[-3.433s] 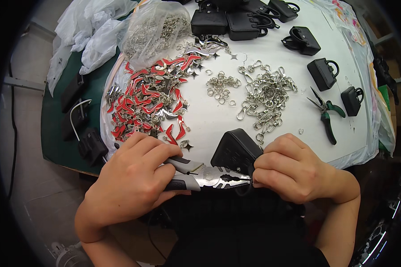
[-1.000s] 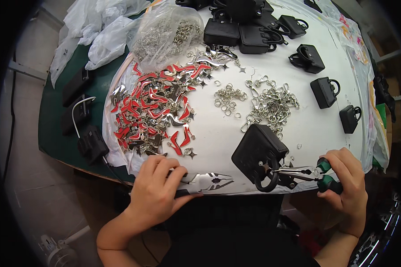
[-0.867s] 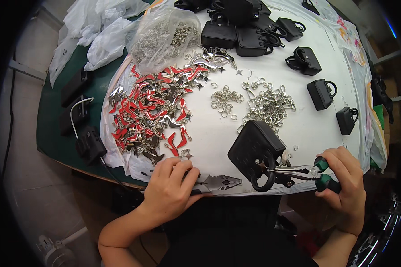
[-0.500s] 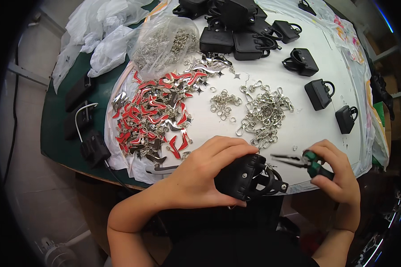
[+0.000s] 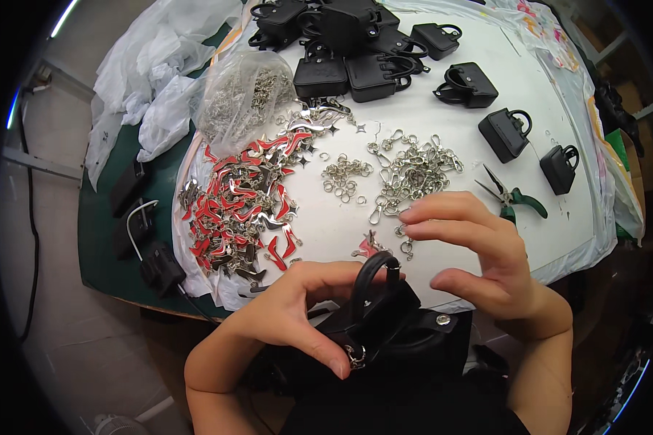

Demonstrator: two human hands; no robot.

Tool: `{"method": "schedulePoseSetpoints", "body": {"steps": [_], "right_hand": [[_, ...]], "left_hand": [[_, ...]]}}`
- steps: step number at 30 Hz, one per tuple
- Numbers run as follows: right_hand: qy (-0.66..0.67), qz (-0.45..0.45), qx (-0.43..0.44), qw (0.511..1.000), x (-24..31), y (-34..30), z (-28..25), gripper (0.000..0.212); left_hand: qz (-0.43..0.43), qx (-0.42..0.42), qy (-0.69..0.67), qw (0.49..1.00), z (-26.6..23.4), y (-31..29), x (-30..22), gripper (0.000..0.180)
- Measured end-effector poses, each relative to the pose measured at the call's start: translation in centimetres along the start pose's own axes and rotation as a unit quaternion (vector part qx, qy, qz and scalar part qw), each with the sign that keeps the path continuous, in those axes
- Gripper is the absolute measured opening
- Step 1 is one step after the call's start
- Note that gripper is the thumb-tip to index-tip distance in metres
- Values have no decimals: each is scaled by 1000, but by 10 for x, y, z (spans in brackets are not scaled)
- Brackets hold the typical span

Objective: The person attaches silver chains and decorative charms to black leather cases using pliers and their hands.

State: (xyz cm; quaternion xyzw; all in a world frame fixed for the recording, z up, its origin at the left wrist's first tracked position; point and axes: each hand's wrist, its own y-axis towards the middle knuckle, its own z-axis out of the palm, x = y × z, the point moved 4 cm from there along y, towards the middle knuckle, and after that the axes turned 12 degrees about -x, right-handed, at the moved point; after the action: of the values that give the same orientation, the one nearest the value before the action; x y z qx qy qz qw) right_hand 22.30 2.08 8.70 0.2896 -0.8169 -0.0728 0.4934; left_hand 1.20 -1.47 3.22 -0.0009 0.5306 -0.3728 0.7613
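Note:
Near the table's front edge, my left hand (image 5: 294, 304) grips a small black handbag (image 5: 388, 312), handle up, with its snap flap sticking out to the right. A metal ring shows on the bag beside my left thumb. My right hand (image 5: 486, 254) hovers over the bag's right side, fingers spread, holding nothing. Just beyond the bag is a blurred red and silver charm (image 5: 368, 248); whether it is joined to the bag I cannot tell. Green-handled pliers (image 5: 514, 199) lie on the table past my right hand, jaws apart.
A heap of red, silver and dark shoe-shaped charms (image 5: 232, 210) covers the left. Jump rings (image 5: 347, 174) and swivel clasps (image 5: 417, 167) lie mid-table. Behind stand a clear bag of hardware (image 5: 243, 101) and piled black handbags (image 5: 355, 54); several more (image 5: 504, 134) line the right.
The pliers have left my right hand and now lie on the table. My right hand has opened and moved left toward the handbag. The handbag has turned, its handle now upward.

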Motion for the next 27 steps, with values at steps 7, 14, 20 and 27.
{"method": "schedulePoseSetpoints", "body": {"steps": [7, 14, 20, 27], "right_hand": [[348, 165, 106, 917, -27, 4, 40, 16], [370, 143, 164, 903, -20, -3, 43, 15], [418, 212, 191, 862, -22, -14, 50, 23], [431, 228, 194, 851, -22, -16, 55, 23]], "left_hand": [[-25, 22, -91, 995, -1, -13, 5, 95], [-54, 44, -67, 995, 14, -31, -6, 82], [-133, -39, -105, 985, 19, -33, -8, 95], [-54, 12, -66, 996, 15, -33, -5, 69]]}}
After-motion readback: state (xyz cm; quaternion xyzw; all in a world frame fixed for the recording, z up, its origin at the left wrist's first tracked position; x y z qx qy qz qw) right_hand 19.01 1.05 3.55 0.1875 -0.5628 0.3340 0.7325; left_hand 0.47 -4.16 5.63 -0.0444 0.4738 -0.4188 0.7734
